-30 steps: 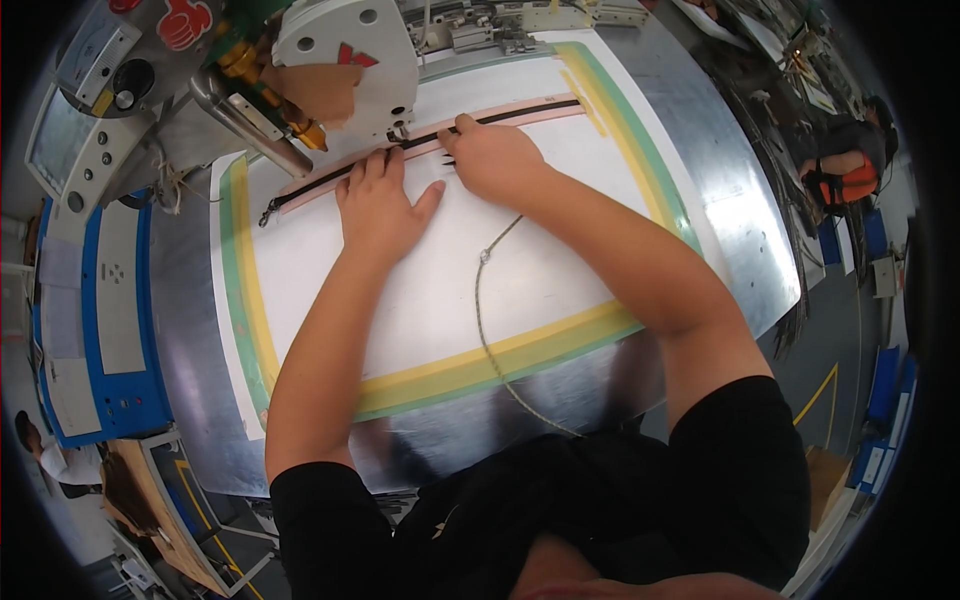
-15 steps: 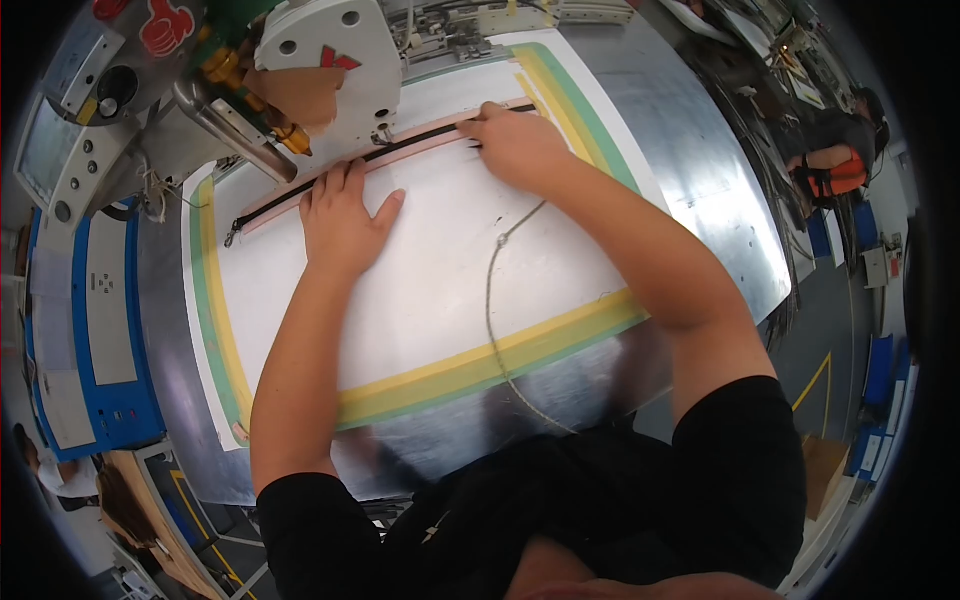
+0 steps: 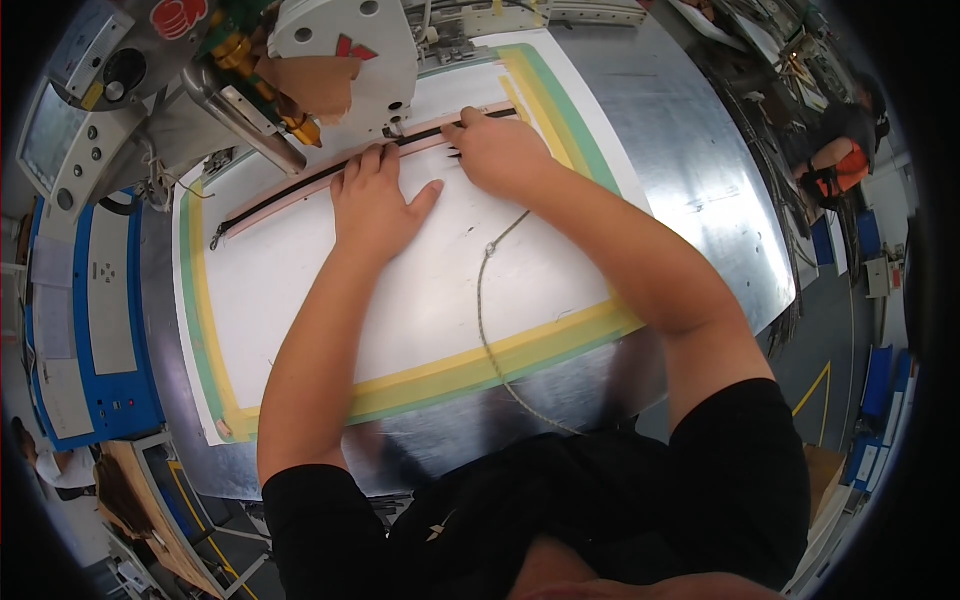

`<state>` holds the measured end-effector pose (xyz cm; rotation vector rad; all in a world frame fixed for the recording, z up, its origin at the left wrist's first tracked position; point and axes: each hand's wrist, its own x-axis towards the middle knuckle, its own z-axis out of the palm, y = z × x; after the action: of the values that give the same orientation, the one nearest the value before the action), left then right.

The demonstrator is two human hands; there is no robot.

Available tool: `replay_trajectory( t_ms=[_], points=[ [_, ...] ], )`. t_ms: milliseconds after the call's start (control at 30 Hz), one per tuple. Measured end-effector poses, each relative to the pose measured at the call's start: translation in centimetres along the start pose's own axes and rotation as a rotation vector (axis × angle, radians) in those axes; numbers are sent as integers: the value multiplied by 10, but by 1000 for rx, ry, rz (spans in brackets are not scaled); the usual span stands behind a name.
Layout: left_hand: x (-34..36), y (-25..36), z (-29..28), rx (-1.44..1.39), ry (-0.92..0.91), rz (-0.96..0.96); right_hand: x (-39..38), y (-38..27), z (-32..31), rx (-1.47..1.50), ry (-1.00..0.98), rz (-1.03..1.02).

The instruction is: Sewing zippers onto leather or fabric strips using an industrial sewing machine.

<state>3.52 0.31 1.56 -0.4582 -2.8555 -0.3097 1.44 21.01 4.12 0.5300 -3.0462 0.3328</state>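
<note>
A long pink fabric strip with a black zipper (image 3: pixel 300 188) lies across a white board edged in yellow and green tape (image 3: pixel 300 330). My left hand (image 3: pixel 375 195) lies flat, fingers spread, pressing the strip just below the zipper. My right hand (image 3: pixel 495 150) rests on the strip to the right, fingertips on the zipper near the white sewing machine head (image 3: pixel 345 50). The strip runs under the machine head between my hands.
The board sits on a shiny metal table (image 3: pixel 690 180). A thin cord (image 3: pixel 485 330) trails from my right wrist toward my body. A blue control cabinet (image 3: pixel 90 310) stands at the left. Another person (image 3: pixel 850 150) is at the far right.
The view has shifted, so board and machine sit more to the right. Both hands remain on the strip; the zipper strip extends further to the left of the machine.
</note>
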Motion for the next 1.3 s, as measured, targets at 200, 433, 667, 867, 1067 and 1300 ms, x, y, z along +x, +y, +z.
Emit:
replay_trajectory(
  t_ms=[200,433,667,867,1067,1300],
  points=[
    [2,5,4,27,23,5,3,-11,3,26,5,-57],
    [-4,-6,2,50,46,-18,2,-4,-3,-12,-41,-50],
    [-5,-7,-3,47,19,-31,-2,16,0,5,-2,-15],
    [-5,-5,-4,24,0,-36,6,0,9,6,-4,-48],
    [-3,-4,-2,50,-10,-18,0,-17,15,72,60,-106],
    [-3,-6,-2,50,-25,-11,-7,-25,15,170,60,-87]
  ],
)
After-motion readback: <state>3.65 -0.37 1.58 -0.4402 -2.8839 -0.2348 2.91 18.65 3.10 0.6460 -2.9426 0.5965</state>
